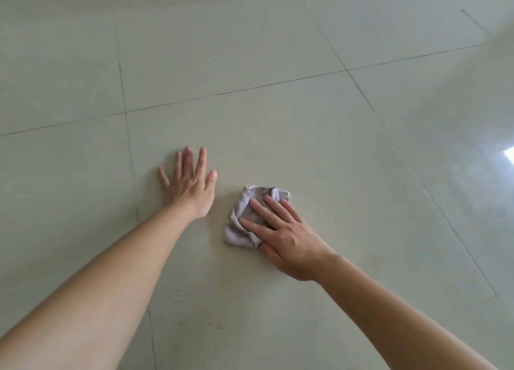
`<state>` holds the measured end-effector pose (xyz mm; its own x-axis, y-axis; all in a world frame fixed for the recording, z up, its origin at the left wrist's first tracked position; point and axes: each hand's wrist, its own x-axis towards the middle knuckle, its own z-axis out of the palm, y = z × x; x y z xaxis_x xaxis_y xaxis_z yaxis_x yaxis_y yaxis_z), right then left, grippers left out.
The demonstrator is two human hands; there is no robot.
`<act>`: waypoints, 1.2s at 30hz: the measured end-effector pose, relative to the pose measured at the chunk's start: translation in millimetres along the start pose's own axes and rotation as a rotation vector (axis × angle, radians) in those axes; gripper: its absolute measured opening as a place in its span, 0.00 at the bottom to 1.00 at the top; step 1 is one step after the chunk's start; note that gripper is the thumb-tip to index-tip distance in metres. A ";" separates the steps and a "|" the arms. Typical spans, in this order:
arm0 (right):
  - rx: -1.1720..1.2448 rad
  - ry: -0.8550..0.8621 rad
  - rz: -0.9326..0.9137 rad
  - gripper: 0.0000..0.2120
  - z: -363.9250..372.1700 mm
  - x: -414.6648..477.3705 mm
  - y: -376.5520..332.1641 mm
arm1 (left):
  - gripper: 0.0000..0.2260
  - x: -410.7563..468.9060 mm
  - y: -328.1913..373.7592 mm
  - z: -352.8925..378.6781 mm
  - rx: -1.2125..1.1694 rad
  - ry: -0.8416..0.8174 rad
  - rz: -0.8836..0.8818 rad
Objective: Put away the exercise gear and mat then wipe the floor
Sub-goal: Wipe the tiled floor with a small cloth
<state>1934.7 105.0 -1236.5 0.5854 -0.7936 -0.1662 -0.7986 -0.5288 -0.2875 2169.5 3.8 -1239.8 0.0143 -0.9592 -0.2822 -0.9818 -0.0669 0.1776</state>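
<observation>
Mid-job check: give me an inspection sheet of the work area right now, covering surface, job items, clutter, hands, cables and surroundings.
Surface: pale glossy tiled floor with thin dark grout lines; a few small dark specks between the forearms, one pale speck farther off.
Job's things: crumpled light grey cloth lying on the floor; no exercise gear or mat in view.
Clutter: nothing seen.
Hands: left hand flat on the tile, fingers spread, holding nothing; right hand presses on the cloth with straight fingers.
Cables: nothing seen.
Surroundings: bright reflection on the floor at the right edge; otherwise only floor.
</observation>
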 end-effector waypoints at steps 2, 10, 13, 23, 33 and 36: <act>-0.013 0.034 0.053 0.24 -12.0 4.3 39.0 | 0.27 1.6 3.1 8.7 0.057 -0.005 -0.017; 0.169 0.285 0.925 0.25 -44.2 102.7 98.7 | 0.27 1.1 0.1 16.7 0.080 0.091 0.022; 0.134 0.253 0.585 0.26 -31.1 141.2 49.1 | 0.29 -0.1 -1.8 23.7 0.072 0.180 0.036; 0.053 0.413 0.707 0.24 -81.4 163.9 207.8 | 0.29 -1.2 -5.5 27.3 0.096 0.206 0.053; 0.016 0.059 0.052 0.23 -65.2 261.0 68.0 | 0.29 -0.1 -4.9 26.0 0.114 0.191 0.040; -0.006 0.198 -0.094 0.18 -74.9 249.5 115.7 | 0.29 -0.5 -6.0 25.9 0.111 0.211 0.055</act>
<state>1977.8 -176.7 -1240.5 0.6191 -0.7837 0.0496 -0.7426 -0.6048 -0.2875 2170.5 11.7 -1265.2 -0.0121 -0.9975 -0.0701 -0.9968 0.0065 0.0797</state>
